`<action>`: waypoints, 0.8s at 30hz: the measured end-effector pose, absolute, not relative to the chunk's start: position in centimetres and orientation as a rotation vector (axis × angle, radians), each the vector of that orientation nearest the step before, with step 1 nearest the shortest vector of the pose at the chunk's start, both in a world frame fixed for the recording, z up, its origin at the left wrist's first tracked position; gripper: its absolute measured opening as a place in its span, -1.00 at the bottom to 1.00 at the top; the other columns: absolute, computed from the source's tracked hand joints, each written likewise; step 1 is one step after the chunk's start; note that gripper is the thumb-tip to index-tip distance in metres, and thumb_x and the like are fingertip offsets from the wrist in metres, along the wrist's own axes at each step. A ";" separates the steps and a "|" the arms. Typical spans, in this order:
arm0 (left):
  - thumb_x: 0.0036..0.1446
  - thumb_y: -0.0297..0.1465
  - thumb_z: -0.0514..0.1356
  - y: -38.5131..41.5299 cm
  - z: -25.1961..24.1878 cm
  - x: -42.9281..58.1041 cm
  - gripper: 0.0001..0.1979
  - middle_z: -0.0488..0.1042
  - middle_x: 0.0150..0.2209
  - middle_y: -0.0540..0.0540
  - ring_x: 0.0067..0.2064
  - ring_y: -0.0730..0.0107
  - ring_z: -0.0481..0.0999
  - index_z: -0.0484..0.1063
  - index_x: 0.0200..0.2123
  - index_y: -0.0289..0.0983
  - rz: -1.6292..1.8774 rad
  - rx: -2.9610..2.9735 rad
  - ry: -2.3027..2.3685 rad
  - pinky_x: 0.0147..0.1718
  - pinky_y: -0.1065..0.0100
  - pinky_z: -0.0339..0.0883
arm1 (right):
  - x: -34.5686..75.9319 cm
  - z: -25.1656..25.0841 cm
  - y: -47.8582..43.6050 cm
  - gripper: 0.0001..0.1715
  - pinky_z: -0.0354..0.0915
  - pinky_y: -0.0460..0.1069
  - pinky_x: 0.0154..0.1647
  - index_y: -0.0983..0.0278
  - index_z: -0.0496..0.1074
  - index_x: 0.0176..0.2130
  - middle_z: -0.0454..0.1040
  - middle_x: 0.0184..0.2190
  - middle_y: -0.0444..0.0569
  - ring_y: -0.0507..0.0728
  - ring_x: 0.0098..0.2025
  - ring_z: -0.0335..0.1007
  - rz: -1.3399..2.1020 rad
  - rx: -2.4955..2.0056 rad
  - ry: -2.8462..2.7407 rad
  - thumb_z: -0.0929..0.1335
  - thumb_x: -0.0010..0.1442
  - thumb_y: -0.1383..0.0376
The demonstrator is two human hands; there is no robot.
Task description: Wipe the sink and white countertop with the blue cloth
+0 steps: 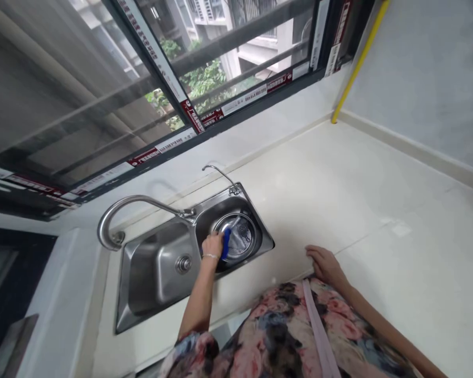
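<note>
The right hand (325,262) lies flat on the countertop (358,199) edge, fingers spread and holding nothing, seemingly bracing the forward lean. Further off, the left hand (213,245) curls tight round a blue scrubber (226,242), pressing it against the steel colander (242,236) that sits in the sink's (153,278) right basin. The faucet (134,201) arches behind.

The sink (150,273) and tap (130,202) are glossy brushed metal; the strainer bowl (242,236) is perforated shiny metal; the bench (339,199) looks smooth, pale stone.

Faucet (134,202) arching over sink (142,299), countertop (339,199) open
</note>
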State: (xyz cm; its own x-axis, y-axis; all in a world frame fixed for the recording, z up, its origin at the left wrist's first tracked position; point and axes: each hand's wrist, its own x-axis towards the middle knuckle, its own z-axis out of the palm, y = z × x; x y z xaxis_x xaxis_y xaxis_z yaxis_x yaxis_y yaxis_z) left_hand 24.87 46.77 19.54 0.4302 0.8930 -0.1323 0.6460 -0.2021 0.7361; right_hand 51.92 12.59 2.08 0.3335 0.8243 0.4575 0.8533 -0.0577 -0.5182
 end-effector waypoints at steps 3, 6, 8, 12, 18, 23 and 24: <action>0.03 -0.14 0.34 47.0 17.8 22.5 -0.80 0.64 -0.24 -0.23 -0.05 -0.10 0.64 0.60 -0.39 -0.12 0.490 1.897 1.405 0.13 -0.12 0.43 | 51.8 2.6 12.6 -0.52 0.47 0.15 0.11 0.24 0.51 0.00 0.57 0.07 0.11 0.20 0.13 0.50 -0.052 -1.871 -1.490 0.22 0.17 0.49; 0.08 0.02 0.23 47.3 18.1 21.3 -0.59 0.65 -0.09 -0.23 0.02 -0.05 0.62 0.60 -0.19 -0.14 0.628 1.830 1.447 0.19 -0.10 0.41 | 51.8 2.9 12.4 -0.52 0.46 0.15 0.11 0.25 0.51 -0.01 0.57 0.07 0.12 0.21 0.13 0.49 -0.043 -1.888 -1.493 0.22 0.16 0.50; 0.11 0.09 0.18 47.2 18.7 21.8 -0.45 0.64 -0.01 -0.22 0.06 0.00 0.60 0.58 -0.06 -0.18 0.710 1.793 1.436 0.21 -0.03 0.41 | 51.9 2.9 12.3 -0.52 0.46 0.17 0.11 0.25 0.50 0.00 0.56 0.08 0.13 0.22 0.13 0.49 -0.035 -1.902 -1.500 0.22 0.16 0.50; 0.16 0.09 0.20 46.0 19.5 26.0 -0.46 0.62 0.05 -0.19 0.13 0.09 0.57 0.59 -0.03 -0.20 0.809 1.779 1.267 0.26 0.08 0.38 | 51.9 2.8 12.7 -0.50 0.47 0.16 0.11 0.23 0.50 -0.01 0.57 0.07 0.10 0.21 0.13 0.49 -0.033 -1.895 -1.485 0.22 0.12 0.50; 0.24 -0.12 0.25 42.8 21.1 35.1 -0.74 0.60 0.04 -0.15 0.15 0.13 0.55 0.57 -0.19 -0.17 0.900 1.753 0.707 0.29 0.07 0.35 | 51.2 3.5 14.2 -0.51 0.48 0.18 0.13 0.19 0.50 -0.06 0.58 0.03 0.05 0.20 0.12 0.49 0.026 -1.859 -1.332 0.21 0.09 0.50; 0.25 -0.22 0.24 38.7 21.5 41.1 -0.85 0.53 0.14 -0.13 0.24 0.12 0.49 0.52 -0.19 -0.14 0.733 1.597 0.462 0.33 0.04 0.30 | 51.0 6.3 16.0 -0.49 0.52 0.22 0.07 0.13 0.38 0.22 0.51 0.16 0.11 0.22 0.03 0.56 0.398 -1.674 -0.811 0.30 0.29 0.25; 0.24 -0.23 0.25 37.7 21.3 42.0 -0.84 0.51 0.18 -0.14 0.27 0.11 0.46 0.52 -0.17 -0.14 0.673 1.570 0.408 0.35 0.03 0.28 | 51.1 7.2 16.3 -0.39 0.53 0.20 0.04 0.11 0.29 0.32 0.45 0.25 0.13 0.21 0.04 0.56 0.493 -1.575 -0.691 0.33 0.33 0.16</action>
State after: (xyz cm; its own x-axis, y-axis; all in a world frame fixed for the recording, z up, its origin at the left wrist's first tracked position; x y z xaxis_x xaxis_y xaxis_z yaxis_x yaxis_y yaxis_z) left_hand 41.98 37.68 21.34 0.7622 0.6226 0.1773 -0.1308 -0.1202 0.9841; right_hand 51.10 16.26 7.20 0.7263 0.6825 0.0816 0.1445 -0.0356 -0.9889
